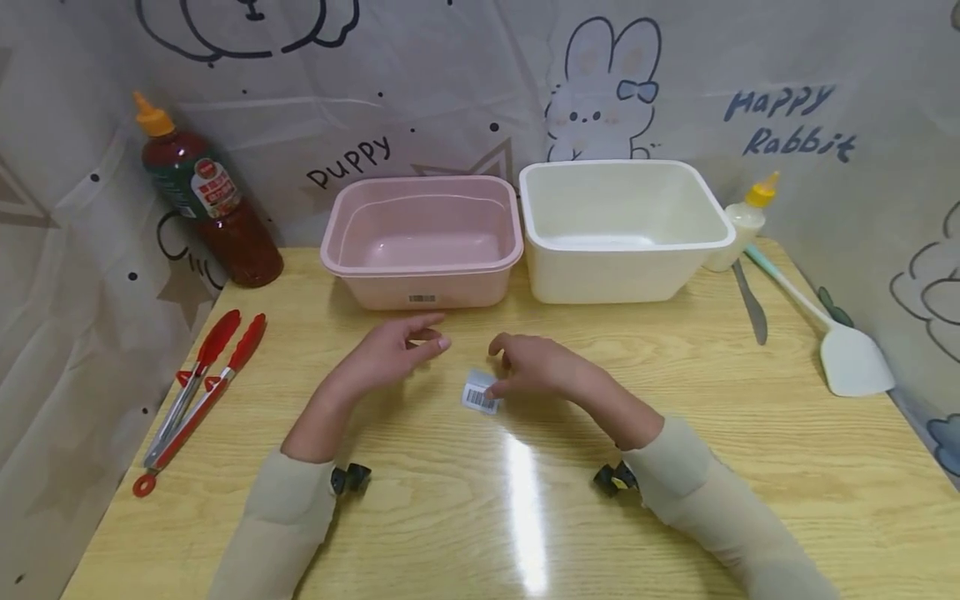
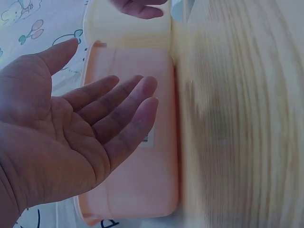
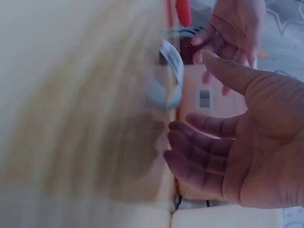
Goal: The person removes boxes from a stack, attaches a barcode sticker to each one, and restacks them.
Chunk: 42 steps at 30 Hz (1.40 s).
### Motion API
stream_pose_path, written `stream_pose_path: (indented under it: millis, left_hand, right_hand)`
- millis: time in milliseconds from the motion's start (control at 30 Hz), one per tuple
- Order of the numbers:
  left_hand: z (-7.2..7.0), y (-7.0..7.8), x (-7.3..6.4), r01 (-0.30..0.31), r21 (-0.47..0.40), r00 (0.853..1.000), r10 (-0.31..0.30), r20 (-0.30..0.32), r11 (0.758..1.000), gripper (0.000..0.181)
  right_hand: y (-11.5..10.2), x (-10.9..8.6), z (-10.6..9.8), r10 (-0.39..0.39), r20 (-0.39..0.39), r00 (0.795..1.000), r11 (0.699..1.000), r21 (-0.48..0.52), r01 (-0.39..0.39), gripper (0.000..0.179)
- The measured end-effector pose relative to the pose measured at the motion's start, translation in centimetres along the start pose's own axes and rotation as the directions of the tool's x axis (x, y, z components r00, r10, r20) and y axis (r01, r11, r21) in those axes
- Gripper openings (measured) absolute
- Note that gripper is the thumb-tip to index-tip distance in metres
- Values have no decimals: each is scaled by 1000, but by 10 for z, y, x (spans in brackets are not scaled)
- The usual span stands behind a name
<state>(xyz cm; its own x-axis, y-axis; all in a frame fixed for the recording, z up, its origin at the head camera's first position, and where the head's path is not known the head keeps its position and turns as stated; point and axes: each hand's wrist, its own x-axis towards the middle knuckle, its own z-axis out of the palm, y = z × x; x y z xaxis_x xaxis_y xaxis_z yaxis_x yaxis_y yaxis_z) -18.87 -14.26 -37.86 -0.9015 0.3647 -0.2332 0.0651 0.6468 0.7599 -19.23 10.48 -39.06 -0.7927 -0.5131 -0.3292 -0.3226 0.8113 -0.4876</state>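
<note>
On the table lies a small pale-blue, see-through piece with a white barcode label. In the right wrist view its labelled strip looks bent upward, with a pale-blue curled part below. My right hand hovers just right of it, thumb tip close to the label, fingers loosely bent around nothing. Whether the thumb touches the label I cannot tell. My left hand is in the air in front of the pink bin, palm facing inward, fingers loose and holding nothing.
A white bin stands beside the pink one. Red tongs and a sauce bottle are at the left. To the right are a yellow-capped bottle, a knife and a white spatula.
</note>
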Motion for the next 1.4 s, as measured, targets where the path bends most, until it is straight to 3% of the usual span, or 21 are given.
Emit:
stream_pose_path:
  millis: [133, 333, 533, 633, 733, 967, 1167, 1400]
  left_hand:
    - [2, 3, -2, -1, 2, 1000, 1, 11, 1000, 59]
    - [6, 7, -3, -9, 18, 1000, 9, 15, 1000, 57]
    - [10, 7, -1, -8, 15, 1000, 8, 10, 1000, 55]
    - [11, 8, -1, -6, 24, 1000, 6, 10, 1000, 54]
    - [13, 8, -1, -44, 38, 999, 44, -3, 998, 52]
    - [27, 14, 3, -113, 32, 993, 114, -41, 993, 48]
    - [41, 25, 7, -166, 11, 984, 166, -71, 986, 36]
    - [54, 32, 10, -178, -77, 975, 165, -147, 981, 18]
  right_hand:
    - [-7, -4, 10, 25, 3, 1000, 996, -85, -25, 66]
    - [-13, -2, 19, 12, -37, 999, 970, -240, -21, 53]
    - [-11, 1, 21, 8, -32, 999, 967, -253, -16, 30]
    - [-6, -1, 19, -26, -62, 998, 978, -210, 13, 20]
    - [1, -4, 13, -75, -103, 992, 987, -148, 59, 15]
    - [13, -14, -6, -142, -155, 978, 989, 9, 145, 24]
    - [25, -24, -15, -140, -182, 973, 962, 209, 177, 25]
    - [33, -31, -19, -141, -185, 972, 930, 312, 195, 20]
